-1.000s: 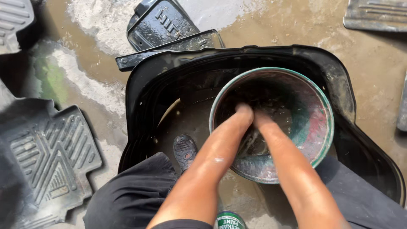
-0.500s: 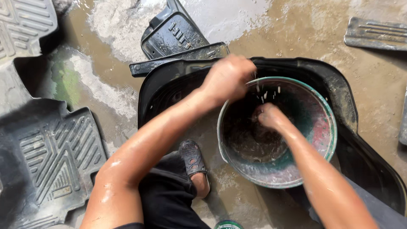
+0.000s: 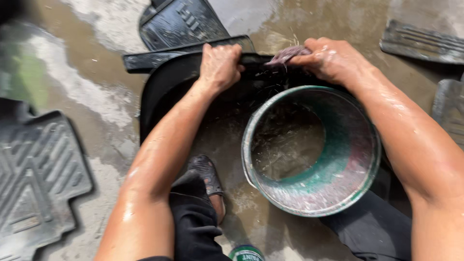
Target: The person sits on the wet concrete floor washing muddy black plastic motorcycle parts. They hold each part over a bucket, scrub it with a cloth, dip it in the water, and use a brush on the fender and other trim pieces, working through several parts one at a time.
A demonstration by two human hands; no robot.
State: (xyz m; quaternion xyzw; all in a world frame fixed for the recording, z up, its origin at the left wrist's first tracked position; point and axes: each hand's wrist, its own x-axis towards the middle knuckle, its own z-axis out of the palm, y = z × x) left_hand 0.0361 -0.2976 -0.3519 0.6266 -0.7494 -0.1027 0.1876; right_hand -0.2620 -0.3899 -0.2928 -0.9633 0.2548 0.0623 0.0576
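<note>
Gripping the far edge of the black car mat (image 3: 193, 96), my left hand (image 3: 220, 65) clamps shut to steady it; my right hand (image 3: 333, 58) pinches a wet scrub rag (image 3: 287, 54) against that edge. Green bucket (image 3: 311, 150) sits on the mat, between my arms.

Wet purplish rag (image 3: 286, 54) bunched on black mat (image 3: 159, 96) rim.

Bright daylight is cast from above; glare is seen on the wet forearms, and the left edge is blurred, possibly by motion.
</note>
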